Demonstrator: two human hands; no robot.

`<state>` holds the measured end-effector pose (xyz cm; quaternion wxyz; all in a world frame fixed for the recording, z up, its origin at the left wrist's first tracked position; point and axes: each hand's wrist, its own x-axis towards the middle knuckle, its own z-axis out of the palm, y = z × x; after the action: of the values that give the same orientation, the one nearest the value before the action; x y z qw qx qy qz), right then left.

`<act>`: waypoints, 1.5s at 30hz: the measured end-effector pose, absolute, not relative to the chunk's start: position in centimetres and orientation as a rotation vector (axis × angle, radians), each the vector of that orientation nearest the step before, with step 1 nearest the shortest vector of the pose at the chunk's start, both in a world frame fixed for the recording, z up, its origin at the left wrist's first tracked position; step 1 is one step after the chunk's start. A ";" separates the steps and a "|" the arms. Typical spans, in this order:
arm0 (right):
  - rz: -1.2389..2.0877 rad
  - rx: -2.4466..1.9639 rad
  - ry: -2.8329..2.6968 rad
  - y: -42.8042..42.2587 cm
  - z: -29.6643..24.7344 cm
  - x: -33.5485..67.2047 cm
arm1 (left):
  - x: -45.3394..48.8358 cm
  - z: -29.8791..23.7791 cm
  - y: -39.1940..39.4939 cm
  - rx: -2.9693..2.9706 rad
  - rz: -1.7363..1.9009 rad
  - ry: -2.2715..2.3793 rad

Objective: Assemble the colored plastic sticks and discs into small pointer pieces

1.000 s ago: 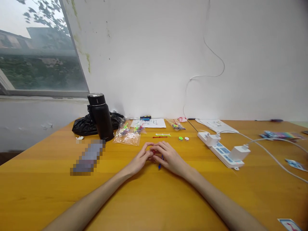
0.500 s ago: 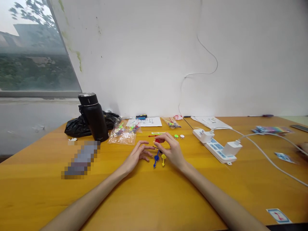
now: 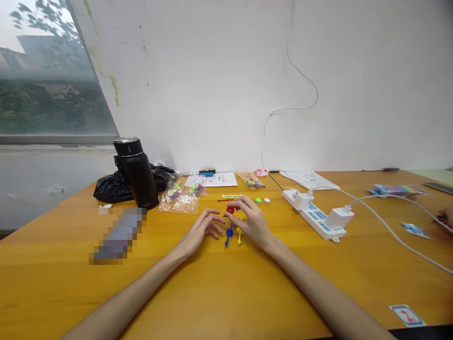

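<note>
My right hand (image 3: 253,221) pinches a small red disc (image 3: 230,209) between thumb and fingers. Facing it, my left hand (image 3: 201,231) has its fingers apart and holds nothing visible; its fingertips are close to a small black pointed piece (image 3: 224,216), and contact cannot be made out. Below the fingers, a blue arrow spinner (image 3: 229,233) and a yellow arrow spinner (image 3: 239,231) lie on the table. Beyond my hands are a red arrow (image 3: 223,200) and a pale arrow (image 3: 231,196). A green disc (image 3: 258,201) and a white disc (image 3: 266,201) sit to their right.
A black bottle (image 3: 137,174) and clear bags of parts (image 3: 179,200) stand left. Rightward lies a power strip (image 3: 318,218) with chargers and trailing cables. A pixelated flat object (image 3: 118,236) is at left. Another person's hand (image 3: 448,217) shows at the right edge.
The red disc has turned slightly in my right hand and its round face shows more. The view has shifted a little; both hands stay nearly in place.
</note>
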<state>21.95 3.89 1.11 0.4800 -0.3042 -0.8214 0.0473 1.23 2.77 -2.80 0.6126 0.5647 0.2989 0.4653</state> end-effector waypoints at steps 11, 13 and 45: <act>-0.316 -1.123 -2.032 6.9 2.2 26.4 | 1.3 -2.6 2.7 1.310 1.065 0.712; -0.392 -1.262 -1.973 7.7 1.8 27.7 | 1.3 -2.7 2.7 1.312 1.065 0.713; 0.169 -1.071 -2.270 6.0 -0.2 23.8 | 1.4 -2.1 2.3 1.454 1.057 0.804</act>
<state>23.75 6.01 -0.21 0.3077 -0.4052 -0.8585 0.0639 1.42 2.32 -2.12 0.5532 0.6152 0.3402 0.4470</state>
